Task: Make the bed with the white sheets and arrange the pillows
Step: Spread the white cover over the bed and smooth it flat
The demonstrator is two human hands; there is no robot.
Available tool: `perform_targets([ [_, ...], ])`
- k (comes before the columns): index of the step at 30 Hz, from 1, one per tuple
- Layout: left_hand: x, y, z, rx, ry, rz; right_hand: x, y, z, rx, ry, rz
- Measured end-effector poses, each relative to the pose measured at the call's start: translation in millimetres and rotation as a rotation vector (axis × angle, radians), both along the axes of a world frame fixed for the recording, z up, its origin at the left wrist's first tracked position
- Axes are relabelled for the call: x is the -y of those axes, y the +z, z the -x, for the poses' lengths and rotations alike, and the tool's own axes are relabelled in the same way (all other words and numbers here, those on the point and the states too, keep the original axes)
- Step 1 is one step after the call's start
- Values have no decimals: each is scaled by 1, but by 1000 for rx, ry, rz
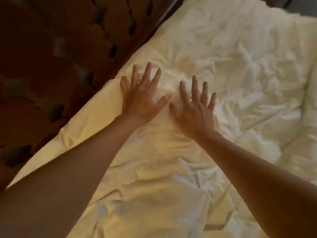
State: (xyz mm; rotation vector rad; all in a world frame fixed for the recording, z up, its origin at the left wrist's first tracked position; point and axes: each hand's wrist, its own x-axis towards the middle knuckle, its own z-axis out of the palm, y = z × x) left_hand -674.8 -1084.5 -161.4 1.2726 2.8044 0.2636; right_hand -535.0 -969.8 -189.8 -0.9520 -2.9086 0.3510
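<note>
— Covering most of the view, what is that?
— The white sheet (pixel 240 69). It lies spread over the bed, rumpled into many creases on the right and smoother near its left edge, which runs on a slant from the lower left up to the top middle.
— And beyond that edge?
— A brown patterned surface (pixel 51 66), dark and blurred; I cannot tell what it is.
— The arms?
— Two bare forearms (pixel 77 169) reach in from the bottom corners, over the sheet.
— The hands?
— The left hand (pixel 142 98) lies palm down on the sheet, near the slanted edge. The right hand (pixel 193 110) lies palm down just beside it.
— Gripping anything?
— No. The fingers (pixel 194 86) of both are straight and fanned apart, and the thumbs (pixel 163 101) point toward each other, tips close together.
</note>
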Motion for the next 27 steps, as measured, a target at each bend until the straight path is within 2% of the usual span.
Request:
perform_targets([
  [3, -24, -49, 37, 47, 54, 192, -14, -25, 22, 90, 58, 88],
  [6, -17, -88, 53, 73, 67, 212, -31, -43, 15, 72, 100, 53],
  [10, -28, -109, 61, 72, 46, 129, -43, -70, -38, -3, -176, 18],
  [12, -30, -116, 63, 45, 37, 92, -42, -86, -43, -12, -255, 83],
  [16, -34, -117, 69, 83, 65, 86, -61, -102, -20, 66, -141, 244],
  [19, -41, -97, 70, 197, 80, 230, -84, -77, -25, 98, -42, 431],
  [21, -45, -76, 66, 212, 102, 316, -91, -56, -44, -26, -38, 506],
  [22, -45, -65, 59, 165, 125, 304, -89, -48, -60, -131, -53, 471],
  [24, -47, -41, 29, -24, 149, 96, -84, -43, -107, -289, -138, 285],
  [25, -49, -30, 3, -95, 119, -46, -81, -46, -131, -296, -190, 168],
  [27, -56, -19, -72, -151, -89, -264, -82, -59, -183, -188, -290, -15],
])
